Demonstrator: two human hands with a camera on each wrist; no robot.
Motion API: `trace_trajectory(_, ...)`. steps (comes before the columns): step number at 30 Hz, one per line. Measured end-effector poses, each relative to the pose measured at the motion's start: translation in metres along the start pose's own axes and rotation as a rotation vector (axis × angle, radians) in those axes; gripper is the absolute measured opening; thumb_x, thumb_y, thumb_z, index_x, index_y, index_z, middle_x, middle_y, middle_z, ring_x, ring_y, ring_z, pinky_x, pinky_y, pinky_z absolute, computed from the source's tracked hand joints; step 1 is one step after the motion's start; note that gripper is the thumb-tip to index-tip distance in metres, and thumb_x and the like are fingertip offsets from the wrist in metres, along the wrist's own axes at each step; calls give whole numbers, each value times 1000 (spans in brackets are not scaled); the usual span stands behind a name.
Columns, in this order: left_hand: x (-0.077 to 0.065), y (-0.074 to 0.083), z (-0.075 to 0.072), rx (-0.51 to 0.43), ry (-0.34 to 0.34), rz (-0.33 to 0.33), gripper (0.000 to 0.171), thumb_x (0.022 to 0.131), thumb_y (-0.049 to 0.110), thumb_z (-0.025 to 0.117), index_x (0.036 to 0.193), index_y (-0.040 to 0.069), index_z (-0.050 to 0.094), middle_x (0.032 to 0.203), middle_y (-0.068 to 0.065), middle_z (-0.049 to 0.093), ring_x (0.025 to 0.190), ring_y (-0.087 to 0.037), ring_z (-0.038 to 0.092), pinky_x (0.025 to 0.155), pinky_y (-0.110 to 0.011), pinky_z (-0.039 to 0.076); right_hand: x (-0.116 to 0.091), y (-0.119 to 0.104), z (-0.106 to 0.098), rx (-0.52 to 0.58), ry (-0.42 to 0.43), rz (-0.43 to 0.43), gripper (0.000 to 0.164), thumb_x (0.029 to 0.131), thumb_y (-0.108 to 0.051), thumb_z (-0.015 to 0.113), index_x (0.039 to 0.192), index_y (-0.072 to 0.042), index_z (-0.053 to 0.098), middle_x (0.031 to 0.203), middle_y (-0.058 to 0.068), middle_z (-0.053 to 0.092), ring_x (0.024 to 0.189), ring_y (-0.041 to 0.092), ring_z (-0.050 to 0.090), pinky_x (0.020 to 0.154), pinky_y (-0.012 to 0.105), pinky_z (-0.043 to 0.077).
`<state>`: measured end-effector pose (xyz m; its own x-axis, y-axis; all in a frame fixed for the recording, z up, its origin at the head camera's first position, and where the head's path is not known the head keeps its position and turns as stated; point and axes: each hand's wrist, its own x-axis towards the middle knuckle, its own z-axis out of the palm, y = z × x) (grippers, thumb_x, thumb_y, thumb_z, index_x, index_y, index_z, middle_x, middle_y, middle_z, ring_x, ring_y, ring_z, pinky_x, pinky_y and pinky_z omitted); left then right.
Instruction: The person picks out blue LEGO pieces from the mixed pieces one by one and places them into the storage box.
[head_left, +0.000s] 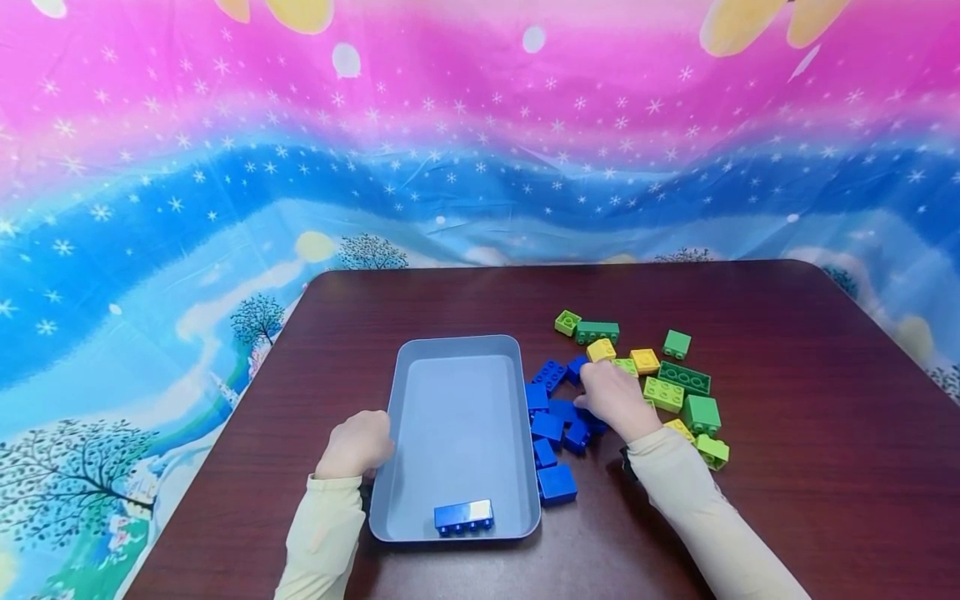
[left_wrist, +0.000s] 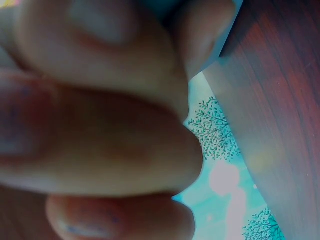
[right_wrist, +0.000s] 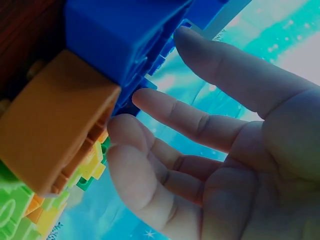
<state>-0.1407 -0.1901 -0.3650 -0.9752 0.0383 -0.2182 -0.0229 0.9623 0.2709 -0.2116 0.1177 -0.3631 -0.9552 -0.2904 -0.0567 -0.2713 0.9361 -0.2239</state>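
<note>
My left hand grips the left rim of a grey-blue tray, its fingers curled at the edge and the thumb against the wall in the left wrist view. One long blue brick lies inside the tray near its front. Just right of the tray is a heap of blue toy bricks. Over the right side of this heap reaches my right hand. In the right wrist view its fingers are spread and loosely bent, with nothing between them, close to a blue brick and an orange-looking brick.
Green and yellow bricks lie scattered right of and behind the blue ones, among them a dark green brick, a lime brick and a yellow brick. A patterned cloth hangs behind the brown table.
</note>
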Motion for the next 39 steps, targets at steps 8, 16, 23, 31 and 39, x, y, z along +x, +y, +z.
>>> trace_trajectory(8, 1, 0, 0, 4, -4, -1, 25, 79, -3, 46, 55, 7, 46, 49, -5, 45, 39, -14, 47, 40, -27, 38, 2, -1, 2, -21, -18, 16, 28, 76, -16, 71, 61, -6, 50, 56, 5, 39, 50, 17, 43, 44, 27, 34)
trace_trajectory(16, 2, 0, 0, 3, -1, 5, 25, 78, -3, 45, 55, 7, 46, 47, -4, 46, 37, -13, 47, 38, -27, 37, 1, -6, 4, -54, -36, -9, 24, 74, -16, 73, 65, -4, 54, 58, 6, 44, 52, 17, 45, 46, 27, 35)
trace_trajectory(23, 1, 0, 0, -2, -4, 3, 26, 79, -3, 44, 55, 7, 45, 48, -5, 45, 37, -14, 47, 38, -26, 37, 0, -8, 4, -75, -39, -28, 18, 74, -9, 72, 69, 0, 57, 60, 7, 50, 55, 17, 49, 49, 29, 41)
trace_trajectory(31, 1, 1, -1, 6, -15, -9, 25, 78, -3, 45, 55, 7, 46, 48, -4, 47, 37, -13, 48, 39, -27, 38, -2, -9, 8, -112, 36, -89, 12, 76, 1, 64, 67, 0, 56, 60, 10, 54, 57, 21, 54, 52, 33, 45)
trace_trajectory(39, 1, 1, -1, 4, -12, -12, 24, 78, -3, 45, 57, 7, 47, 49, -4, 47, 37, -13, 49, 40, -28, 38, -3, -10, 10, -88, 59, -90, 11, 75, 3, 63, 68, 1, 56, 62, 12, 55, 60, 24, 56, 54, 35, 46)
